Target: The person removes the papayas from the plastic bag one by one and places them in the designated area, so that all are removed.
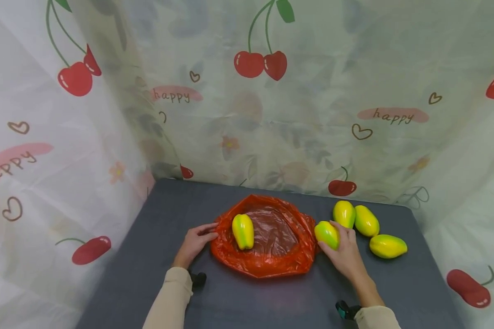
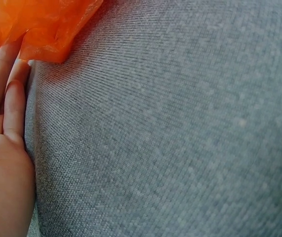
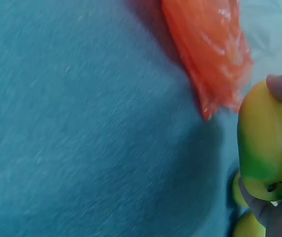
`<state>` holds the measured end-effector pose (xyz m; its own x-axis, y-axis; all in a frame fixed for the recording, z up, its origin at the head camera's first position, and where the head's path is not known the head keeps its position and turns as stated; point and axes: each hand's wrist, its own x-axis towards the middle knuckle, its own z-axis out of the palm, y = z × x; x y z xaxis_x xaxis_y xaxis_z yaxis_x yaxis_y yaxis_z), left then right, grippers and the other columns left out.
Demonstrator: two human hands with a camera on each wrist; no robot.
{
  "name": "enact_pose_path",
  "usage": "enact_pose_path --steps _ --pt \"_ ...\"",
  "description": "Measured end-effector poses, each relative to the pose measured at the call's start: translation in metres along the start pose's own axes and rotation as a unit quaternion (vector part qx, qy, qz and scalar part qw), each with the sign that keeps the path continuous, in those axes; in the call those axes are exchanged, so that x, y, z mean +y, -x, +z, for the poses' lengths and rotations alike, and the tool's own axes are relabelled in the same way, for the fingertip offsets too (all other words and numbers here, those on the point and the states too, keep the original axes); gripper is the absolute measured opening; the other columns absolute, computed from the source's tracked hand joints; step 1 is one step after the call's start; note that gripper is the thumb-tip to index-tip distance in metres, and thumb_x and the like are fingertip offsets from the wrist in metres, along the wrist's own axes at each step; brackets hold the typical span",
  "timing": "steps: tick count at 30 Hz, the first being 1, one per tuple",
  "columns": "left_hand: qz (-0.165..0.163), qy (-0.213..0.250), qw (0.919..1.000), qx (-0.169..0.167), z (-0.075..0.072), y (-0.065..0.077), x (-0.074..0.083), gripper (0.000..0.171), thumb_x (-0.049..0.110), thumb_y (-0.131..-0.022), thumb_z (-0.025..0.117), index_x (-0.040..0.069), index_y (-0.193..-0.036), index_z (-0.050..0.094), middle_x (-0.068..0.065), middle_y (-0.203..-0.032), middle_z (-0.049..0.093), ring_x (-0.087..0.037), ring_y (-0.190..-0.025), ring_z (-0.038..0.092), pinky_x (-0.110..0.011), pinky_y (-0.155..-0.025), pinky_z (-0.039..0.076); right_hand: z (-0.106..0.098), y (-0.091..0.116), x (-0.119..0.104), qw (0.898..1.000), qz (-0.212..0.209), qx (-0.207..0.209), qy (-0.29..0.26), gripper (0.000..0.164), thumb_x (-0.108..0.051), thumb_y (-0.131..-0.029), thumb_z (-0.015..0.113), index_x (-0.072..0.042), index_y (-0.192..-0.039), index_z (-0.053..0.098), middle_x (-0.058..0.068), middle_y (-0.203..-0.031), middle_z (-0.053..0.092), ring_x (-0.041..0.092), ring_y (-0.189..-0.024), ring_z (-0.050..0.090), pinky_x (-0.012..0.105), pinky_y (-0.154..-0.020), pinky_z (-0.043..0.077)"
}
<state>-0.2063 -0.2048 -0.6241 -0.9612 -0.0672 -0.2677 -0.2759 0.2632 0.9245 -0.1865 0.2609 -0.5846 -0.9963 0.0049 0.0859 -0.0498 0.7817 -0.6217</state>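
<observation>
A red plastic bag (image 1: 263, 269) lies spread open on the table. Inside, toward its left, sits a yellow-green fruit (image 1: 243, 231) with lengthwise ridges. At the bag's left edge, my left hand (image 1: 193, 243) pinches the film between thumb and fingers; the left wrist view shows orange-red film (image 2: 47, 29) over the fingertips. My right hand (image 1: 347, 256) grips a yellow-green mango (image 1: 326, 234) just beyond the bag's right side. In the right wrist view this mango (image 3: 264, 138) is held between thumb and fingers, its dark stem spot showing, apart from the bag (image 3: 210, 44).
Three more mangoes lie right of the bag: one at the back (image 1: 343, 213), one beside it (image 1: 366, 221) and one nearer the front (image 1: 388, 246). A dark grey cloth covers the table (image 1: 251, 306). Cherry-printed curtains (image 1: 304, 114) hang behind and at both sides.
</observation>
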Motion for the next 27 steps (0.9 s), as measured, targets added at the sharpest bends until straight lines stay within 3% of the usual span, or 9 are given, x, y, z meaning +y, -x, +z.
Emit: enact_pose_path --steps 15,27 --pt "0.0 -0.005 1.0 0.003 0.002 0.0 0.0 0.04 0.033 -0.09 0.078 0.026 -0.129 0.072 -0.002 -0.124 0.074 -0.02 -0.119 0.067 -0.049 -0.113 0.048 -0.008 0.014 0.027 0.999 -0.018 0.034 0.028 0.078 -0.034 -0.09 0.079 -0.002 -0.149 0.041 0.028 -0.138 0.05 0.044 -0.118 0.048 0.063 -0.097 0.043" --pt "0.0 -0.013 0.9999 0.001 0.001 0.0 0.002 0.041 0.035 -0.09 0.078 0.027 -0.13 0.071 -0.003 -0.126 0.073 -0.022 -0.121 0.066 -0.05 -0.114 0.047 -0.012 0.017 0.035 0.999 -0.018 0.033 0.03 0.076 -0.027 -0.09 0.078 0.003 -0.148 0.04 0.03 -0.136 0.051 0.046 -0.114 0.049 0.062 -0.094 0.042"
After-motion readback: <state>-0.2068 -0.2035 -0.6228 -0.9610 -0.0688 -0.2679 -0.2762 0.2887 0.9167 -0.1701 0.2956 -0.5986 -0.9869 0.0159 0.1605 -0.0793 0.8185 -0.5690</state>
